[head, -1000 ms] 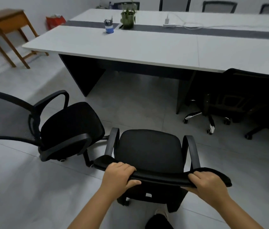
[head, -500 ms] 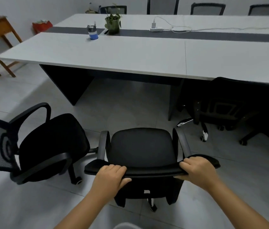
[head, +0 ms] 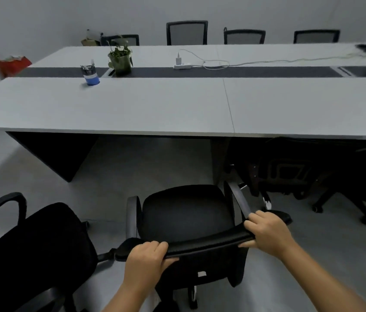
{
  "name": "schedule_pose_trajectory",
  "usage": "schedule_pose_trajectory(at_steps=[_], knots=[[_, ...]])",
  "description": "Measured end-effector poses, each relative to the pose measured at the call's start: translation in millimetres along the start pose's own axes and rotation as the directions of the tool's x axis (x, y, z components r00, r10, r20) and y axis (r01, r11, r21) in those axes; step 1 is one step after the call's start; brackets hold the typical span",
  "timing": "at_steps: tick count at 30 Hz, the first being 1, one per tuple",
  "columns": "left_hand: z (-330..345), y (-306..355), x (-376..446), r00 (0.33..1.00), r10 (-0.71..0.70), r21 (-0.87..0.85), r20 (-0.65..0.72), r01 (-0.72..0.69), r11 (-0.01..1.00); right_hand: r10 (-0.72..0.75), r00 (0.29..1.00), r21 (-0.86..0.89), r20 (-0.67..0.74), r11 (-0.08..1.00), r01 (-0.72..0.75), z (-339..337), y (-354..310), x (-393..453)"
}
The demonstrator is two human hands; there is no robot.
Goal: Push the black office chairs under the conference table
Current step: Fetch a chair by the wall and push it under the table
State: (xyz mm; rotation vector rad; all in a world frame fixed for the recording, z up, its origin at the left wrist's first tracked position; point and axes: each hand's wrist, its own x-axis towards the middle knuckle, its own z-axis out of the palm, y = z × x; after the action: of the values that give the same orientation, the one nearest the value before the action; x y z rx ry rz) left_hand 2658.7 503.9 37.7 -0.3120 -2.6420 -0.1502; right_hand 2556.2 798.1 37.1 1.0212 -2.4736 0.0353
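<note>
A long white conference table (head: 155, 109) fills the room, a dark strip down its middle. Near its left end stand a blue pen cup (head: 91, 75) and a potted plant (head: 120, 58); a white power strip (head: 182, 65) lies mid-table. Grey tiled floor (head: 132, 167) stretches beneath. The left hand (head: 147, 258) and right hand (head: 267, 233) both clasp the top of a black office chair's backrest (head: 209, 242), its seat just short of the near edge. A second black chair (head: 35, 248) stands at left, and another chair (head: 290, 174) is tucked under at right.

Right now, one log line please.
left hand: grips chair backrest | right hand: grips backrest | chair: short of conference table | second chair: left, out
</note>
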Motion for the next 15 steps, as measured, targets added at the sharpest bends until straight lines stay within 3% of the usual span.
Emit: schedule_pose_trajectory(at_steps=[8, 15], knots=[[35, -25, 65, 0.997, 0.06, -0.057, 0.058, -0.056, 0.997, 0.068, 0.997, -0.041, 0.024, 0.997, -0.067, 33, 53, 61], [64, -93, 136, 0.995, 0.083, 0.006, 0.058, -0.084, 0.996, 0.248, 0.968, 0.027, 0.039, 0.968, -0.249, 74, 64, 135]])
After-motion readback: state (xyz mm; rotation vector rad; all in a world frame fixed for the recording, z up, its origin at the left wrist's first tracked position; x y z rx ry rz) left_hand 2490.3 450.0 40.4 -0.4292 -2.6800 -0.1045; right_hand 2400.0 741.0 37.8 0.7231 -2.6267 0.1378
